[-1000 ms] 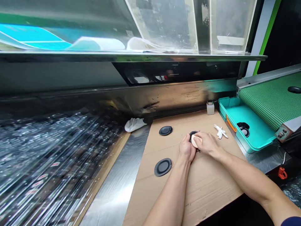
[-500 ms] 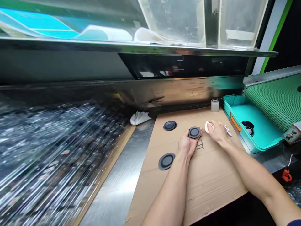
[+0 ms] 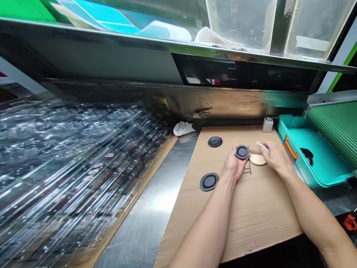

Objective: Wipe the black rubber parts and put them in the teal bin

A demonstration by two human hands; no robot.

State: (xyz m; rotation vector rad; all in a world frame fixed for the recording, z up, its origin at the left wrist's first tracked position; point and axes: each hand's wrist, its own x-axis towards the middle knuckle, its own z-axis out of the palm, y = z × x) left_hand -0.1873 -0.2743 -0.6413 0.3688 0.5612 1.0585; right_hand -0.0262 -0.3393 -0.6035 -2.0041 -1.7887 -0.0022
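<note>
Since half a second ago, the round cream pad [image 3: 257, 160] has left the right hand [image 3: 274, 155] and now lies on the cardboard sheet [image 3: 259, 212]; the same hand has taken the crumpled white cloth [image 3: 262, 145]. The person's left hand [image 3: 235, 163] is turned palm up and half open, with the fingers curved under the small black disc [image 3: 242, 152]. This disc rests at the finger end of the hand, above the cardboard, and its flat ringed face looks upward. The right hand is nearly closed, and it pinches the cloth between the thumb and the fingers, just beyond the pad. The pad is between the two hands, close to the right fingers.

To the left of the left hand, two other black discs lie apart from each other: the far disc [image 3: 215, 141] and the near disc [image 3: 209, 181], which is close to the left forearm. A small bottle [image 3: 268, 124] stands at the far edge of the cardboard, beside the turquoise tray [image 3: 330, 165].
</note>
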